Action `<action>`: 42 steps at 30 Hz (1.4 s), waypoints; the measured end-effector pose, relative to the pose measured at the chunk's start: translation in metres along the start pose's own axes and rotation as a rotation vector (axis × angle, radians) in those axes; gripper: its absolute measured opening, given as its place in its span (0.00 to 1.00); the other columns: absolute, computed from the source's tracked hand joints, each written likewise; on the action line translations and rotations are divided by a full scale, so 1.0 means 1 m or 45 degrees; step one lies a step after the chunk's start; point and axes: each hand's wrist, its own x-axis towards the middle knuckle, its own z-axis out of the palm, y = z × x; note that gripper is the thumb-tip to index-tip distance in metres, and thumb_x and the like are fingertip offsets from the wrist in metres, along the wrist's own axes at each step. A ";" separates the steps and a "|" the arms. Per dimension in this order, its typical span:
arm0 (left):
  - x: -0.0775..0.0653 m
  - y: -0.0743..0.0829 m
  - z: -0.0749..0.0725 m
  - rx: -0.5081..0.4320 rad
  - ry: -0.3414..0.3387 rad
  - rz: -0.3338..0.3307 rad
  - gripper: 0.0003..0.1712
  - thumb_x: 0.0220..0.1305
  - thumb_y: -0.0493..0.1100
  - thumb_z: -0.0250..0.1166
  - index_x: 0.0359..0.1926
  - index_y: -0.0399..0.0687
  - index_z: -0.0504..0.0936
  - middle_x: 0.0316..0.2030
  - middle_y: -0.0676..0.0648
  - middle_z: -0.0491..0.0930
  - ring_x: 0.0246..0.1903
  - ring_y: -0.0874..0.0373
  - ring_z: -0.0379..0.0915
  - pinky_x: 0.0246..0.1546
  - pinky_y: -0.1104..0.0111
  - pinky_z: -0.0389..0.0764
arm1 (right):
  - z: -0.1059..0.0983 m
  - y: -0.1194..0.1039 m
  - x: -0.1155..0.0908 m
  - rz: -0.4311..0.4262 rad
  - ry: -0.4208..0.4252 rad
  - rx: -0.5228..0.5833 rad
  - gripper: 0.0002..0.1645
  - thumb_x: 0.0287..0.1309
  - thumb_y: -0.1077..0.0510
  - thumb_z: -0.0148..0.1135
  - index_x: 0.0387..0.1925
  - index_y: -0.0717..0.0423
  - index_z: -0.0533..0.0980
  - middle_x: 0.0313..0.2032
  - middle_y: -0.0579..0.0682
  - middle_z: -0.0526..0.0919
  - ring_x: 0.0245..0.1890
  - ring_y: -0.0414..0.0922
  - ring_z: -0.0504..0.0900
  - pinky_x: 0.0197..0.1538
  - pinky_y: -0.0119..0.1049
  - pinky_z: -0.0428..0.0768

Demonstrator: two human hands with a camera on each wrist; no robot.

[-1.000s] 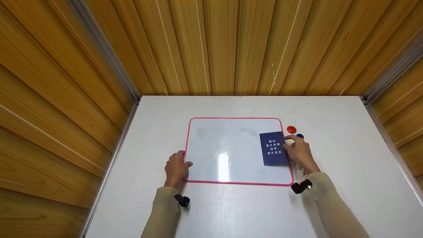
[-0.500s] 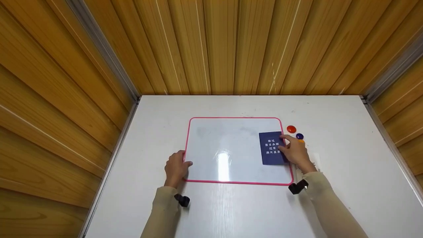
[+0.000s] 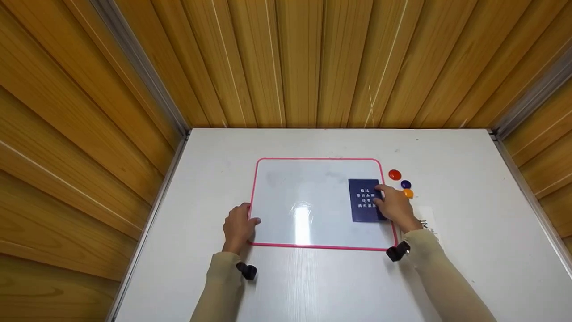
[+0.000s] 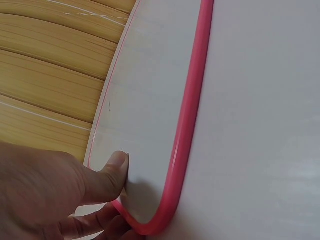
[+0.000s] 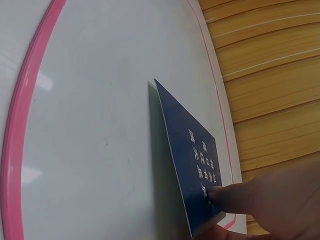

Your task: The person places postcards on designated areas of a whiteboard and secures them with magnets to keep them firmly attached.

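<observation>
A whiteboard (image 3: 277, 201) with a pink frame lies on the white table. My left hand (image 3: 239, 227) grips its left edge, the thumb (image 4: 116, 172) over the face and the fingers around the frame. At the board's right side my right hand (image 3: 395, 205) pinches a dark blue card (image 3: 364, 201) printed with white characters. In the right wrist view the card (image 5: 187, 160) is tilted, with its far edge raised over the board and a shadow beneath. The right thumb lies on the card's printed face; the other fingers are mostly hidden behind it.
Right of the board lie a red round magnet (image 3: 394, 175), a dark blue one (image 3: 405, 184) and an orange one (image 3: 408, 193). A white card (image 3: 426, 214) with black characters sits partly under the right forearm. Wood-panelled walls (image 3: 299, 67) border the table.
My right hand has moved slightly left with the blue card, its fingers now further over the card. The orange magnet and more of the white card have come into sight. The left hand stays put.
</observation>
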 end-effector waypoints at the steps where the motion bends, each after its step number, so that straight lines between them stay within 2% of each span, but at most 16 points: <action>1: 0.000 0.000 0.000 -0.002 -0.003 0.000 0.28 0.57 0.41 0.78 0.58 0.40 0.83 0.38 0.43 0.83 0.39 0.47 0.80 0.42 0.49 0.80 | 0.000 -0.001 0.000 0.005 -0.009 -0.006 0.29 0.72 0.61 0.60 0.70 0.65 0.69 0.68 0.71 0.69 0.67 0.67 0.70 0.65 0.63 0.68; 15: 0.000 -0.002 -0.001 -0.023 -0.010 0.014 0.29 0.57 0.41 0.78 0.59 0.39 0.82 0.40 0.42 0.84 0.41 0.46 0.81 0.43 0.48 0.80 | 0.003 -0.007 -0.002 -0.005 -0.007 -0.083 0.28 0.71 0.61 0.59 0.69 0.67 0.69 0.64 0.73 0.72 0.62 0.69 0.72 0.63 0.65 0.69; 24: -0.001 -0.002 -0.002 -0.025 0.007 0.040 0.28 0.57 0.40 0.78 0.58 0.38 0.83 0.36 0.43 0.82 0.37 0.47 0.80 0.40 0.49 0.81 | 0.004 -0.011 -0.003 -0.022 0.014 -0.143 0.27 0.71 0.62 0.59 0.67 0.67 0.70 0.58 0.75 0.75 0.56 0.69 0.76 0.55 0.66 0.74; 29: 0.000 -0.003 -0.001 -0.007 0.005 0.039 0.27 0.56 0.40 0.78 0.57 0.39 0.83 0.35 0.44 0.81 0.35 0.48 0.79 0.39 0.49 0.81 | 0.006 -0.011 -0.003 -0.007 -0.006 -0.119 0.29 0.71 0.61 0.59 0.69 0.68 0.68 0.58 0.75 0.74 0.56 0.68 0.76 0.57 0.64 0.73; 36: 0.000 -0.003 -0.001 -0.029 -0.006 0.028 0.27 0.57 0.40 0.78 0.57 0.38 0.83 0.36 0.43 0.82 0.37 0.49 0.79 0.40 0.49 0.80 | 0.009 -0.010 -0.005 0.013 -0.052 -0.134 0.36 0.71 0.53 0.63 0.72 0.67 0.65 0.61 0.74 0.70 0.56 0.67 0.74 0.60 0.65 0.71; 42: 0.000 -0.003 -0.001 -0.036 -0.008 0.028 0.28 0.57 0.40 0.78 0.58 0.38 0.83 0.38 0.42 0.83 0.39 0.47 0.80 0.41 0.48 0.80 | 0.010 -0.011 -0.004 0.020 -0.056 -0.134 0.38 0.70 0.54 0.64 0.73 0.67 0.64 0.62 0.74 0.69 0.58 0.68 0.72 0.62 0.66 0.70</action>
